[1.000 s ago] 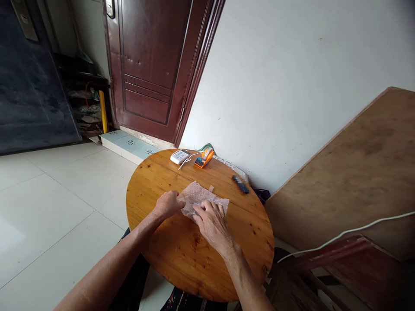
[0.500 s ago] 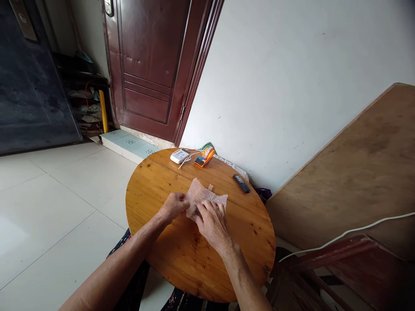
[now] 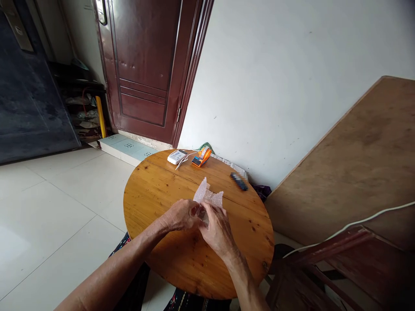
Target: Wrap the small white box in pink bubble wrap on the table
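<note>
A sheet of translucent bubble wrap (image 3: 212,198) lies on the round wooden table, its left part folded up and standing. My left hand (image 3: 184,214) has its fingers closed on the wrap's left side. My right hand (image 3: 216,224) rests on the near part of the wrap, fingers bent and pressed against it close to the left fingertips. Whatever is under the fingers is mostly hidden.
Toward the far edge of the table (image 3: 155,181) are a white device (image 3: 177,157) with a cable and an orange tape dispenser (image 3: 201,158). A dark, blurred-out object (image 3: 239,181) lies at the right. A wooden board (image 3: 353,160) leans on the wall.
My left hand has moved right, toward my right hand, and the left side of the bubble wrap has been lifted and folded inward. The view has shifted slightly.
</note>
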Demonstrator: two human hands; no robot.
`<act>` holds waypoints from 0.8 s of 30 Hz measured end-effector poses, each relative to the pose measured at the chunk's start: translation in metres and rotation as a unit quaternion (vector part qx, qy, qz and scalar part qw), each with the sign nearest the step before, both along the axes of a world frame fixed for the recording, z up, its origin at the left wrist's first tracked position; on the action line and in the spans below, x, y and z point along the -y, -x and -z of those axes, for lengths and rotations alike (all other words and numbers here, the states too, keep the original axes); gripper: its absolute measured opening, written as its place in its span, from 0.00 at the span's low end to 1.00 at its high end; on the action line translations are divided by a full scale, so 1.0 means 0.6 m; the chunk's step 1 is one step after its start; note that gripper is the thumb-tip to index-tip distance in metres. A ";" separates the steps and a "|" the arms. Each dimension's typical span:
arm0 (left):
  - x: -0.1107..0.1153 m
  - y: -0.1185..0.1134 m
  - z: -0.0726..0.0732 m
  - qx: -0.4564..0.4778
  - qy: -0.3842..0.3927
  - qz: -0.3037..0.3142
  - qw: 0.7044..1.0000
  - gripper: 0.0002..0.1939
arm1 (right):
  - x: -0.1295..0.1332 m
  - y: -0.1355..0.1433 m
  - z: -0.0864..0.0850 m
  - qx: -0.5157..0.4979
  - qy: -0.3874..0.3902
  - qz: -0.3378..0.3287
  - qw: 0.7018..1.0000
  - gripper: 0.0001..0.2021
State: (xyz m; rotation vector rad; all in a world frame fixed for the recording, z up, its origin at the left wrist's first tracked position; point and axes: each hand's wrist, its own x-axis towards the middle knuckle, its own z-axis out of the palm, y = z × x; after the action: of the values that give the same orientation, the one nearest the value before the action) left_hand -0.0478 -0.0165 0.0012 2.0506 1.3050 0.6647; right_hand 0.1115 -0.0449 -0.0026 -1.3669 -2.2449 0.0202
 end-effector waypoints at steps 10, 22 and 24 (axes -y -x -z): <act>0.001 0.004 -0.023 -0.145 -0.069 0.054 0.985 0.12 | 0.032 -0.075 0.070 -0.150 -0.040 0.151 0.976 0.18; 0.000 -0.014 0.034 -0.016 -0.031 -0.039 0.999 0.14 | 0.007 -0.083 0.080 -0.187 0.126 0.258 0.939 0.32; 0.008 -0.020 0.039 -0.017 -0.030 -0.064 0.997 0.14 | 0.000 -0.075 0.081 -0.209 0.131 0.247 0.937 0.32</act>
State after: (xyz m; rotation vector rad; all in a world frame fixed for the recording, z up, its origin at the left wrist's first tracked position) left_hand -0.0359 -0.0211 -0.0222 2.0485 1.4614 0.7364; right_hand 0.1567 -0.0448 -0.0513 -1.8339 -1.5465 0.4107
